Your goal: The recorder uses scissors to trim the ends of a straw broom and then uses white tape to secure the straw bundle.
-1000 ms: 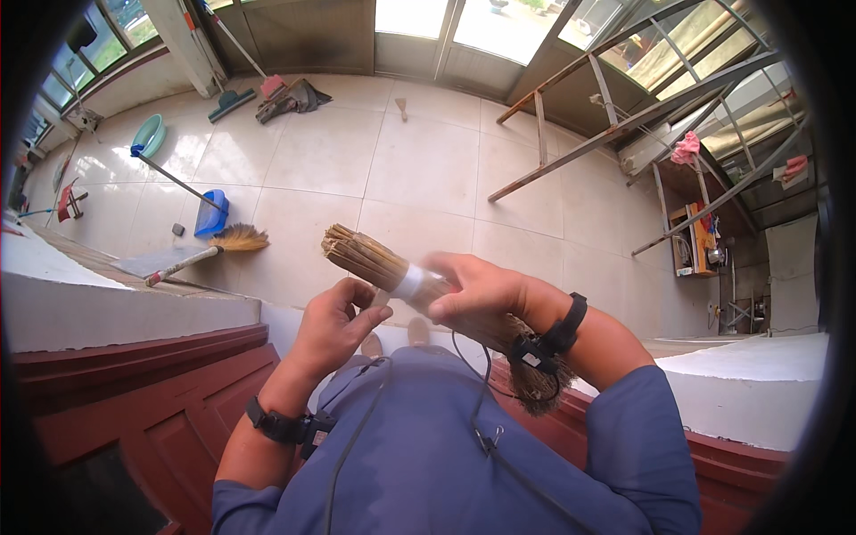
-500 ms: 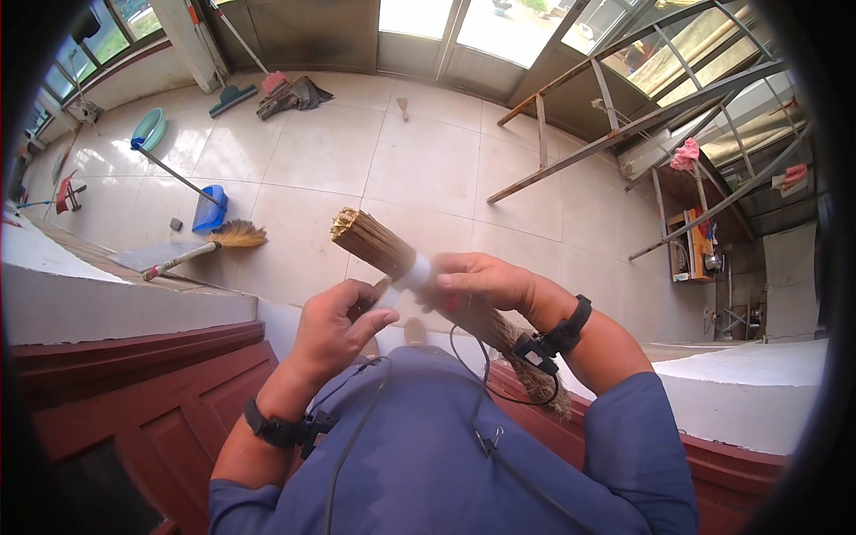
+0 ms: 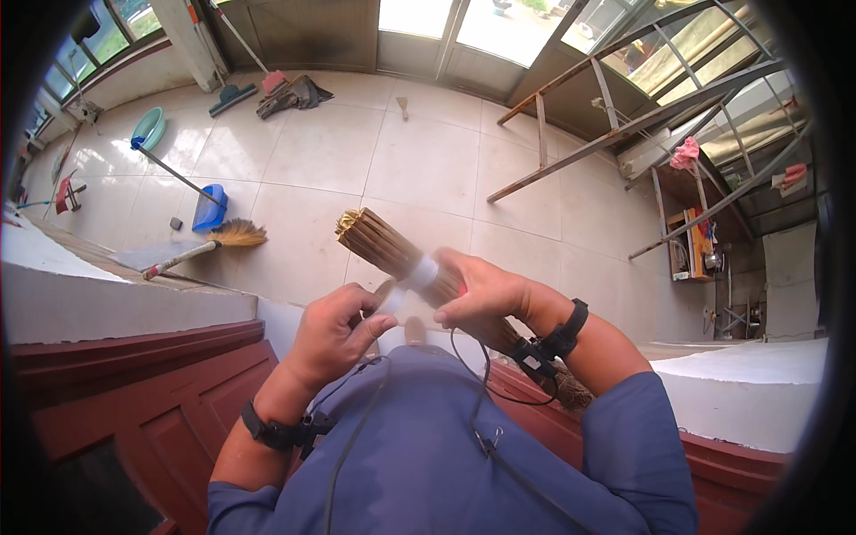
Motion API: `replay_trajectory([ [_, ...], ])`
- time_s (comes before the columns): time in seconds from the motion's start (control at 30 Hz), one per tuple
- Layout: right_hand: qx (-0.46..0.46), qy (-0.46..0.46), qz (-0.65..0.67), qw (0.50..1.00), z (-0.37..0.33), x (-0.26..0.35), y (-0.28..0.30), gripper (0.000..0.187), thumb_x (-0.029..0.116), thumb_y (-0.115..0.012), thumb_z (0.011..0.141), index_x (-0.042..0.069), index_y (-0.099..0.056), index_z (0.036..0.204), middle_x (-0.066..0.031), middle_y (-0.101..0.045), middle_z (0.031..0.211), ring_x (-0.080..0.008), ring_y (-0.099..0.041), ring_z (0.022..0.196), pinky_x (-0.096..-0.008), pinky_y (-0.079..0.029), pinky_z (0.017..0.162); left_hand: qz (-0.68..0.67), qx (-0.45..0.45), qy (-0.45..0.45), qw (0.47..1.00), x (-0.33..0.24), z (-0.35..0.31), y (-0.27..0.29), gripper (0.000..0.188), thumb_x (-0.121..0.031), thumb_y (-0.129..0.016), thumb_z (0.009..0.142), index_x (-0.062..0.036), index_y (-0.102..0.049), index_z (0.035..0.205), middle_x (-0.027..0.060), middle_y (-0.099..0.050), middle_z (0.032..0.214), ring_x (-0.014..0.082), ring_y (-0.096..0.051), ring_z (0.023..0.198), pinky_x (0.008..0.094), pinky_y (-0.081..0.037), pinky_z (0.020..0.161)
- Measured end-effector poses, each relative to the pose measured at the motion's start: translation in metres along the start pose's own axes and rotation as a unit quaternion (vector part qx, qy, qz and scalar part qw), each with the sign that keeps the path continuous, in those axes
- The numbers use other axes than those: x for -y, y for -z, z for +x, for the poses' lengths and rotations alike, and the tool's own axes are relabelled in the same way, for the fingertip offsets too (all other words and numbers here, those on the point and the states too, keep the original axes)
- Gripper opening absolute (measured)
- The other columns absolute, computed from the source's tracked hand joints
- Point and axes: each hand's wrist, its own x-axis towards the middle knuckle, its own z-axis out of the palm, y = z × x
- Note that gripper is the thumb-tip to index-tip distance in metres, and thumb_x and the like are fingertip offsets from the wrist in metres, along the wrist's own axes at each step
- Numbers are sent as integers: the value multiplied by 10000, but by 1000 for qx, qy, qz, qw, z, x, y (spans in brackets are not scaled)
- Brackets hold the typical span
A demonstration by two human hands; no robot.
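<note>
A brown brush broom point(image 3: 383, 245), a tight bundle of thin stalks, slants across in front of my body. Its cut ends, golden, point up and left, and its bushy tail shows past my right wrist. White tape point(image 3: 419, 275) circles the bundle, and a strip of it runs to my left hand. My right hand point(image 3: 489, 287) is wrapped round the bundle just below that band, thumb on the near side. Between thumb and fingers, my left hand point(image 3: 343, 325) pinches what looks like a tape roll point(image 3: 388, 299), blurred and partly hidden.
On the tiled floor at left lie a blue dustpan point(image 3: 210, 207), a straw broom point(image 3: 236, 234) and a green basin point(image 3: 152, 127). A scraper point(image 3: 403, 108) lies farther off. A metal frame point(image 3: 615, 134) leans at right above a wooden box point(image 3: 687, 245). Dark red panels point(image 3: 178, 410) stand near me.
The broom has turned in my right hand, and its tail has shifted right. My right thumb has moved down round the bundle. My left hand has stayed nearly in place.
</note>
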Motion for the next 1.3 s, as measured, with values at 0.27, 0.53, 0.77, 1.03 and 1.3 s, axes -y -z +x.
replay_trajectory([
  [0.27,68,25,109,991,-5,9,-5,580,311,-771,853,-37,-558,1265,-123,-660,1064,-187,-621,1024,-345,-506,909,-35,-45,139,989,10,-2,-4,204,-155,-797,877,-4,-661,897,68,-670,721,113,-578,640,286,-489,599],
  [0.53,100,-7,39,994,-1,7,4,612,411,-656,945,-26,-561,1363,-133,-649,1208,-197,-581,1126,-347,-457,1005,-1,-75,123,990,10,-1,-11,210,-170,-790,881,-5,-661,895,88,-677,734,142,-597,637,303,-504,609],
  [0.77,54,-23,80,995,6,4,-2,476,320,-526,1024,-19,-523,1358,-133,-642,1187,-177,-579,1103,-344,-452,1002,29,-89,145,985,25,1,-16,279,-239,-775,899,14,-658,910,119,-691,764,194,-622,651,341,-519,626],
  [1.03,-9,34,-81,996,9,-3,-14,725,431,-756,868,-36,-465,1341,-218,-634,1152,-247,-633,1073,-367,-504,926,-86,-67,198,974,15,6,-14,283,-201,-756,926,50,-643,993,81,-685,776,105,-617,668,271,-508,563],
  [1.3,-3,-66,-14,998,1,2,7,753,449,-762,865,-48,-458,1342,-209,-662,1082,-273,-640,1084,-379,-507,932,-134,-12,86,987,26,-7,-5,230,-120,-751,912,14,-650,1070,101,-667,1069,86,-639,787,253,-535,669],
])
